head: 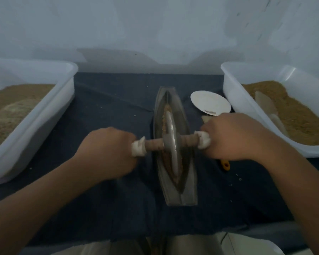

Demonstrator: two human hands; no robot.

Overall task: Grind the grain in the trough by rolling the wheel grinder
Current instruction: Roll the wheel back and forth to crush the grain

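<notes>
A boat-shaped metal trough [189, 192] lies lengthwise on a dark cloth in front of me. Brown grain [166, 109] lines its groove. The wheel grinder [170, 142], a thin metal disc on a wooden axle, stands upright in the groove near the trough's middle. My left hand [109, 151] grips the left end of the axle, where white wrapping shows. On the other side my right hand [232, 137] grips the right end, also wrapped in white.
A white plastic bin [44, 115] with brown grain stands at the left, a second white bin [234, 100] with grain and a pale scoop [265, 103] at the right. A white plate [210, 102] lies beside the trough. A yellow-handled tool [225, 164] peeks out under my right hand.
</notes>
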